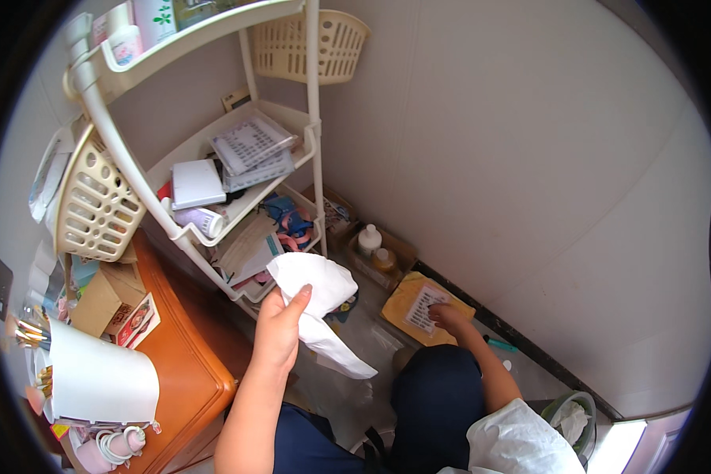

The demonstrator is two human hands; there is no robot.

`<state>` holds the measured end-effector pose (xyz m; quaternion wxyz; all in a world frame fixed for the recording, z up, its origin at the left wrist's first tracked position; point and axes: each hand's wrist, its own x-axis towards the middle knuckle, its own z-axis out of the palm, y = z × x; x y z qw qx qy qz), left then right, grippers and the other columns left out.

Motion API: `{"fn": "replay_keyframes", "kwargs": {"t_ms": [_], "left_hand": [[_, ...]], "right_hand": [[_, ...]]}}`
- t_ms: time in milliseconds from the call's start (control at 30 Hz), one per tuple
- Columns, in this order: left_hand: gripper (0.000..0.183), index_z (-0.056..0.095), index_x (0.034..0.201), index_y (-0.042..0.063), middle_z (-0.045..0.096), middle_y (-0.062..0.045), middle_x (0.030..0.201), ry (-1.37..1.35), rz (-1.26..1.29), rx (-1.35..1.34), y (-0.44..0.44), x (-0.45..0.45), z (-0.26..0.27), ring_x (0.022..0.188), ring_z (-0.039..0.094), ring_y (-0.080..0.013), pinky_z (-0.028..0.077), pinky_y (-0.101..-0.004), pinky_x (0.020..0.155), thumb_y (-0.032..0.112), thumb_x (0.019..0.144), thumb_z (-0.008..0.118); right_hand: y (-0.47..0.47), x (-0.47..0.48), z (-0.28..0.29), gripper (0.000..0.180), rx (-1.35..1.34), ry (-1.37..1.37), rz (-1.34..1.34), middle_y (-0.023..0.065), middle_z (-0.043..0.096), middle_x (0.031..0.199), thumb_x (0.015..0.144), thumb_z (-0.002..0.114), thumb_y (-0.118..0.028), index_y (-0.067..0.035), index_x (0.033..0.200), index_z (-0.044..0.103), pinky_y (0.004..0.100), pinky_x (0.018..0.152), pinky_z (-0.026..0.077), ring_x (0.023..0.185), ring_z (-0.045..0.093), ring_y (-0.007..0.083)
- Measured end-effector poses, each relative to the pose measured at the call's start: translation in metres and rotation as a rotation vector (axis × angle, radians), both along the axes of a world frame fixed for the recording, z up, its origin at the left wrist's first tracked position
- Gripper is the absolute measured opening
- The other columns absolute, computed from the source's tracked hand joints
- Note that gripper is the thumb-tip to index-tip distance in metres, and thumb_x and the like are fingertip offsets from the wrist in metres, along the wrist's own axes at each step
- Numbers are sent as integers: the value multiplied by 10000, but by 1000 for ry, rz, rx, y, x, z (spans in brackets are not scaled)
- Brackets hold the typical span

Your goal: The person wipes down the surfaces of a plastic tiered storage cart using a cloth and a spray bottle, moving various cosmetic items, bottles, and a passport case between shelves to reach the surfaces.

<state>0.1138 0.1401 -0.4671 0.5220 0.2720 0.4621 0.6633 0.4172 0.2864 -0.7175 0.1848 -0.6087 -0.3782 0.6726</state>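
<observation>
My left hand [284,326] holds a crumpled white tissue or cloth [314,284] between thumb and fingers, with one end hanging down. Low on the right, my right hand [444,317] touches a clear flat case or sheet with rows of dark marks [425,305]. That piece lies on a yellow padded envelope [400,296] on the floor by the wall. Whether the right fingers grip its edge is not clear.
A white shelf rack [314,148] holds flat cases and a white box [198,183]. Behind the envelope, a cardboard box [361,263] contains bottles. An orange-brown cabinet [178,367] stands left, a waste bin [589,426] lower right.
</observation>
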Motion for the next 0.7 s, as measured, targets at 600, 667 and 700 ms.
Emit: {"fn": "replay_keyframes", "kwargs": {"t_ms": [600, 667, 700], "left_hand": [[285, 449, 1067, -40, 532, -115, 993, 419, 233, 53, 3, -24, -16, 928, 488, -164, 351, -271, 817, 115, 828, 442], [299, 436, 1084, -43, 521, -135, 1027, 490, 272, 54, 2, -26, -12, 967, 480, -191, 340, -281, 837, 109, 827, 437], [299, 438, 1082, -44, 526, -143, 1022, 502, 273, 66, 1, -27, -12, 962, 489, -200, 345, -282, 832, 108, 825, 435]], "right_hand": [[33, -253, 291, 401, 1391, 91, 266, 149, 565, 887, 736, 544, -206, 41, 1036, 442, 315, 699, 433, 814, 549, 243], [35, -274, 308, 399, 1667, -91, 232, 172, 557, 896, 736, 543, -220, 50, 1012, 445, 339, 692, 443, 838, 541, 297], [37, -282, 314, 396, 1616, -228, 251, 177, 553, 908, 737, 540, -238, 49, 996, 451, 346, 684, 448, 838, 542, 305]]}}
